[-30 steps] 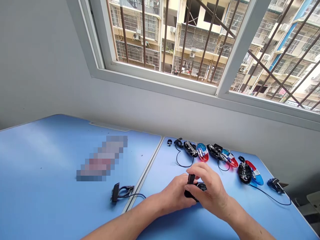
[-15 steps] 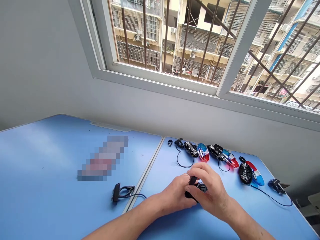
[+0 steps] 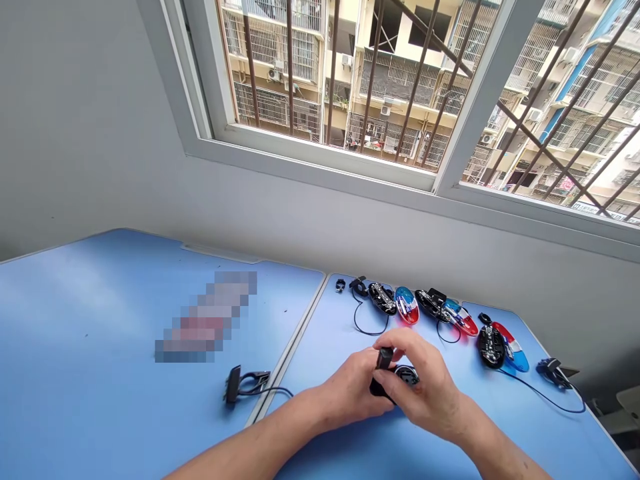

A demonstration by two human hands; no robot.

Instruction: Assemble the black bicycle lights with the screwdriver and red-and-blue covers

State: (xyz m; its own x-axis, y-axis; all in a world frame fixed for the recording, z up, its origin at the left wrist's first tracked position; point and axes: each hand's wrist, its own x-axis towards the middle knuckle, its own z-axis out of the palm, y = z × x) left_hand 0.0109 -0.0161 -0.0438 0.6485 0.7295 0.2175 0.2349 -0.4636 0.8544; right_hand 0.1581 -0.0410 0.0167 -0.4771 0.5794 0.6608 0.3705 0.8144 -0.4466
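Note:
My left hand [image 3: 355, 385] is closed around a black plastic housing [image 3: 381, 387], partly hidden by both hands. A round, dark recess with lighter edges [image 3: 406, 376] shows on the housing's right side. With thumb and fingers my right hand [image 3: 425, 380] pinches a small black block-shaped part [image 3: 385, 358], which stands upright at the housing's upper left. Whether this part is joined to the housing cannot be told. A thin cable [image 3: 280, 389] runs under my left forearm from a black clamp-like piece [image 3: 234, 385] lying on the blue table.
Toward the back right lie several opened black light housings [image 3: 491, 347] and red, white and blue lenses [image 3: 407, 305]. A black bracket with a cable [image 3: 553, 372] is by the right edge. A blurred-out patch [image 3: 206, 320] covers something at left. A seam [image 3: 295, 347] divides the table.
The small black part now shows more of its top between my right fingers. My right index finger has shifted slightly; both hands stay in about the same place.

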